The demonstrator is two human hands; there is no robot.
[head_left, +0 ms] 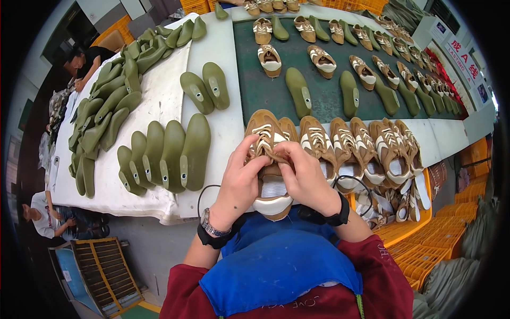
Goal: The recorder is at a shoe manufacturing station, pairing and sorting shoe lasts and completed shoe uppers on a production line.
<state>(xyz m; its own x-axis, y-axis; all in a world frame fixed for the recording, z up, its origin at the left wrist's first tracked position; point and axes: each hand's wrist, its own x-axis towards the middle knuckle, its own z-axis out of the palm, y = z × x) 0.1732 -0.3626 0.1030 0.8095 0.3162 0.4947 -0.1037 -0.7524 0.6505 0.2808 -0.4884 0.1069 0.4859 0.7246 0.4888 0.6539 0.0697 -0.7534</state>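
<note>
A tan-brown sneaker (264, 126) with white laces and stripes lies toe away from me at the table's near edge, its white heel toward my body. My left hand (236, 178) is closed on the left side of its opening, thumb and fingers at the top of the lacing. From the right, my right hand (309, 178) pinches the brown upper at the same spot. Whether a lace or the tongue is between the fingertips, I cannot tell. The pale insole (273, 187) shows below the fingers. Right beside it stands a row of similar sneakers (344, 143).
Green shoe lasts (195, 151) stand in a row at left, with a large heap (109, 101) behind. Sneakers and lasts cover the green belt (329, 87) ahead. A yellow crate (409, 228) of shoes sits at right. Two other people (87, 61) are at the far left.
</note>
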